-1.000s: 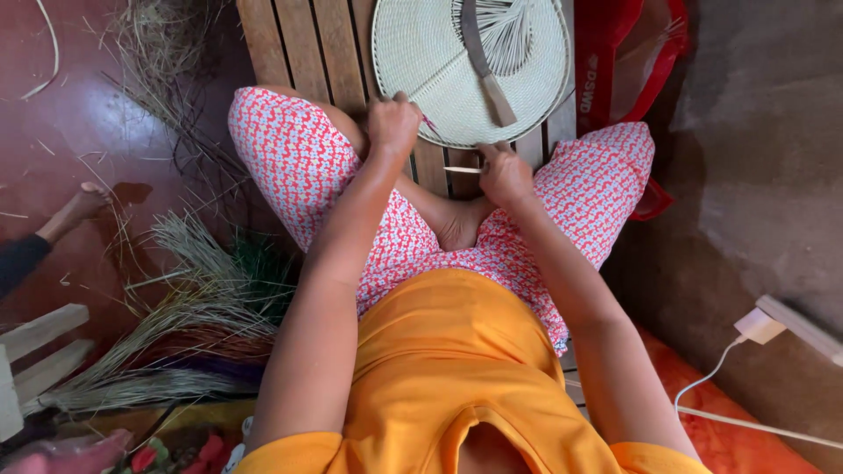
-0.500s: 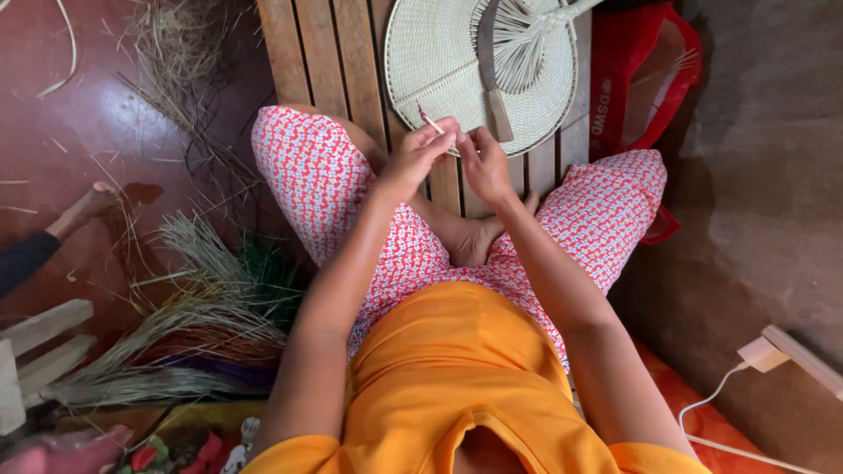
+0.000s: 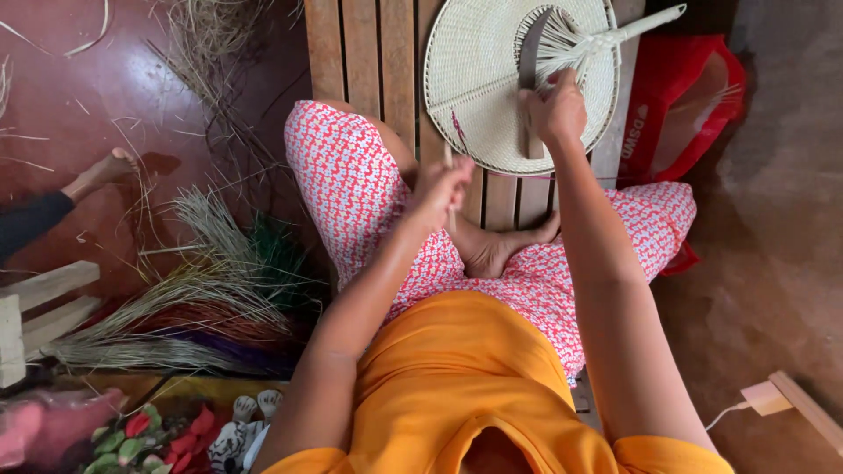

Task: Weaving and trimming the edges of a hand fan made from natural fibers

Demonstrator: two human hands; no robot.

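Note:
I sit cross-legged on a slatted wooden bench (image 3: 364, 53) in an orange top and red-patterned trousers. My left hand (image 3: 442, 186) is closed around a thin pale straw strip held upright over my knee. My right hand (image 3: 555, 110) reaches forward and grips the handle of a knife (image 3: 530, 66) that lies on a round woven straw fan (image 3: 479, 75). The fan rests on the bench, its handle (image 3: 645, 25) pointing to the upper right.
Bundles of dried and dyed straw (image 3: 202, 303) lie on the red floor at my left. Another person's foot and dark trouser leg (image 3: 66, 197) enter from the left edge. A red bag (image 3: 680, 96) sits right of the bench. Pale wooden pieces (image 3: 39, 303) lie lower left.
My hands have come apart. The right hand moved forward onto the knife on the fan; the left stayed over my knee with the strip. The view shifted toward the fan.

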